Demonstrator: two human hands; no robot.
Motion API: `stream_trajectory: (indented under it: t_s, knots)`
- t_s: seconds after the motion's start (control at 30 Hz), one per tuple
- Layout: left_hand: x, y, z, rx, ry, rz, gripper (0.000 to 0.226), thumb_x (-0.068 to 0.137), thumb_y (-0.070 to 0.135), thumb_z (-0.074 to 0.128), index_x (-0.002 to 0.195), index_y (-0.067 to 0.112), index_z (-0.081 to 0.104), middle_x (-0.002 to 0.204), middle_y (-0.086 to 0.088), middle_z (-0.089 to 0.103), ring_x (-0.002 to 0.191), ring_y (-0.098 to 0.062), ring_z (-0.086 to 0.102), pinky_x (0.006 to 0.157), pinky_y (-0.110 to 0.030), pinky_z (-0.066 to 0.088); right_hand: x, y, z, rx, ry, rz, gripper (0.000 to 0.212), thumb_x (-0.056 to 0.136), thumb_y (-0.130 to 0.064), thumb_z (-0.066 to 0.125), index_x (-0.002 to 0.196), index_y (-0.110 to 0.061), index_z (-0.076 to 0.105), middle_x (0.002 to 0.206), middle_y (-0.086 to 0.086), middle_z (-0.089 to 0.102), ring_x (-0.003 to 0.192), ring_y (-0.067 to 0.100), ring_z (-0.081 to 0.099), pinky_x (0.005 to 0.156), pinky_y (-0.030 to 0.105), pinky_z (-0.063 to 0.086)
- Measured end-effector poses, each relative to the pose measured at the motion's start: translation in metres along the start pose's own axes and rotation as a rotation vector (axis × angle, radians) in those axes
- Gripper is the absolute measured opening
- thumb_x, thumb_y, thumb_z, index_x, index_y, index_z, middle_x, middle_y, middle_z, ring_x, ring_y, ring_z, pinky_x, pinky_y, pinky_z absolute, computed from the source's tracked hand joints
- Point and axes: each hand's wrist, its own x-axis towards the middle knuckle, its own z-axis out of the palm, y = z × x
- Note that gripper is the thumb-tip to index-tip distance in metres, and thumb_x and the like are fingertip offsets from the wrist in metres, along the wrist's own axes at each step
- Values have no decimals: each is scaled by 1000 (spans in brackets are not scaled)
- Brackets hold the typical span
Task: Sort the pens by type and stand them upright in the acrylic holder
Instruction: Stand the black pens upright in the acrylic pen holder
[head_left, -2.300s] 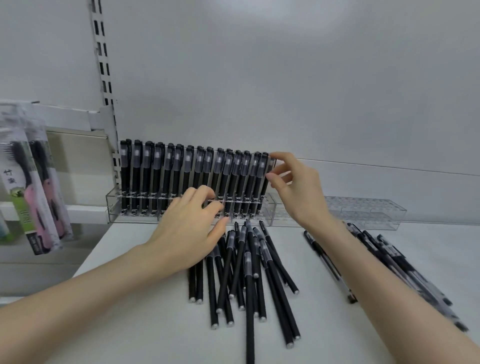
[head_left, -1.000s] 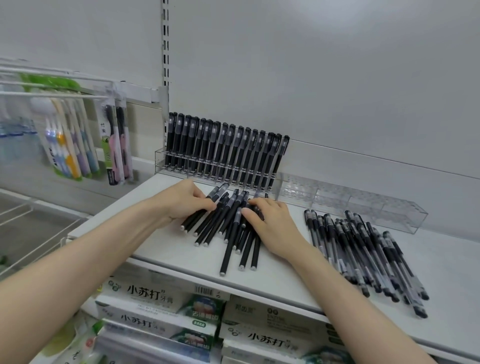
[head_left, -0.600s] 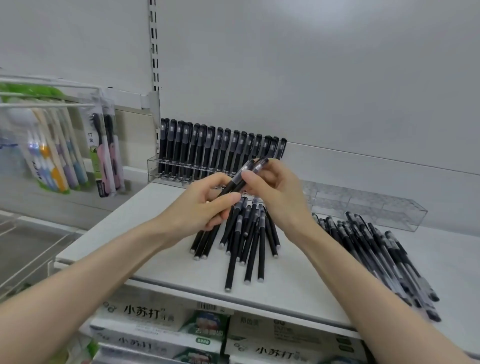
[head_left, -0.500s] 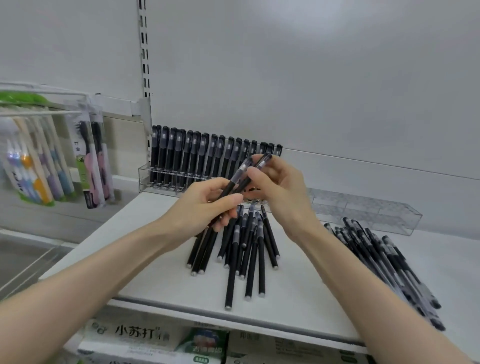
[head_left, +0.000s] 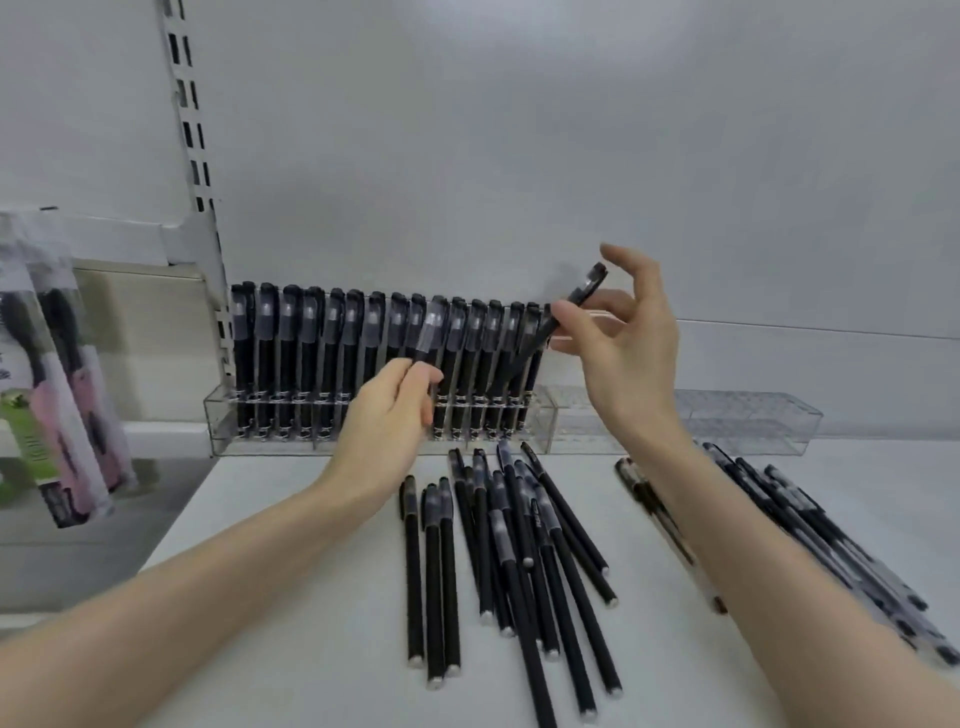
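A clear acrylic holder (head_left: 221, 415) at the back of the white shelf carries a row of several upright black pens (head_left: 311, 348). My right hand (head_left: 618, 353) pinches a black pen (head_left: 582, 293), tilted, at the right end of that row. My left hand (head_left: 389, 410) grips another black pen (head_left: 428, 335), its capped end pointing up in front of the row. Several matte black pens (head_left: 519, 545) lie loose on the shelf below my hands. A second pile of clear-barrelled black pens (head_left: 810, 530) lies to the right, partly behind my right forearm.
The holder's right section (head_left: 748, 423) stands without pens. Packaged toothbrushes (head_left: 57, 395) hang at the left beside the slotted shelf upright (head_left: 195, 156). The shelf's left edge (head_left: 171, 525) drops off near my left forearm.
Both hands lifted from the loose pile, each with a pen, and rose to the holder. The right hand carried its pen to the row's right end. The view moved closer to the shelf.
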Motion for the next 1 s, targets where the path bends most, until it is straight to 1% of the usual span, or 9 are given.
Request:
stream_trajectory:
  t_s: [0.13, 0.27, 0.37, 0.5, 0.63, 0.77, 0.87, 0.93, 1.0]
  knots:
    - [-6, -2, -2, -52, -9, 103, 21, 99, 30, 38, 101, 22, 57, 64, -7, 37, 51, -14, 30, 44, -22, 25, 13, 12, -5, -166, 72, -36, 40, 85, -10, 70, 110, -25, 43, 89, 3, 67, 75, 19, 69, 76, 42, 58]
    - [-6, -8, -4, 6, 58, 116, 23, 101, 27, 35, 95, 23, 57, 61, -1, 37, 53, -10, 33, 51, -24, 30, 16, 21, -2, -223, 37, -94, 38, 86, -10, 68, 114, -25, 46, 89, -7, 61, 75, 21, 69, 75, 42, 58]
    - [-8, -12, -3, 39, 38, 122, 23, 101, 26, 35, 95, 20, 56, 61, -1, 38, 55, -11, 34, 55, -30, 32, 17, 25, -2, -236, 29, -120, 38, 86, -10, 68, 116, -24, 49, 88, -10, 58, 73, 23, 68, 75, 43, 57]
    - [-10, -12, -1, 43, -6, 160, 22, 100, 28, 37, 97, 15, 55, 62, -5, 38, 56, -17, 34, 54, -37, 32, 15, 34, -1, -281, -35, -121, 40, 85, -9, 68, 120, -20, 50, 84, -13, 56, 69, 15, 68, 72, 32, 56]
    - [-11, -10, -1, 28, -19, 182, 20, 100, 26, 37, 98, 20, 56, 59, -2, 38, 55, -15, 33, 53, -32, 31, 12, 43, 3, -322, -119, -71, 37, 85, -8, 69, 109, -28, 50, 83, -7, 60, 70, 17, 67, 74, 39, 56]
    - [-11, -12, -2, 29, -20, 183, 20, 100, 27, 38, 99, 21, 57, 58, 1, 39, 54, -12, 34, 53, -28, 32, 10, 48, 2, -355, -150, -52, 31, 87, -8, 67, 112, -21, 55, 85, 5, 65, 71, 23, 67, 75, 42, 56]
    - [-10, -15, -2, 18, -13, 171, 22, 100, 25, 37, 99, 17, 57, 59, 0, 40, 54, -11, 35, 53, -20, 34, 9, 49, 2, -389, -134, -66, 31, 87, -8, 66, 113, -22, 56, 83, 2, 66, 70, 22, 67, 74, 46, 56]
    - [-10, -17, -2, 16, 0, 149, 24, 101, 21, 36, 97, 12, 58, 59, 0, 40, 54, -10, 37, 57, -14, 36, 7, 48, 1, -442, -133, -78, 32, 88, -10, 66, 116, -21, 56, 82, -4, 65, 69, 19, 66, 76, 46, 54]
    - [-10, -17, -3, 24, -1, 148, 28, 102, 19, 36, 87, 13, 58, 58, 1, 41, 58, -17, 41, 62, -21, 38, 4, 43, 0, -510, -101, -105, 32, 88, -16, 66, 118, -20, 56, 80, -10, 61, 67, 12, 63, 76, 39, 52]
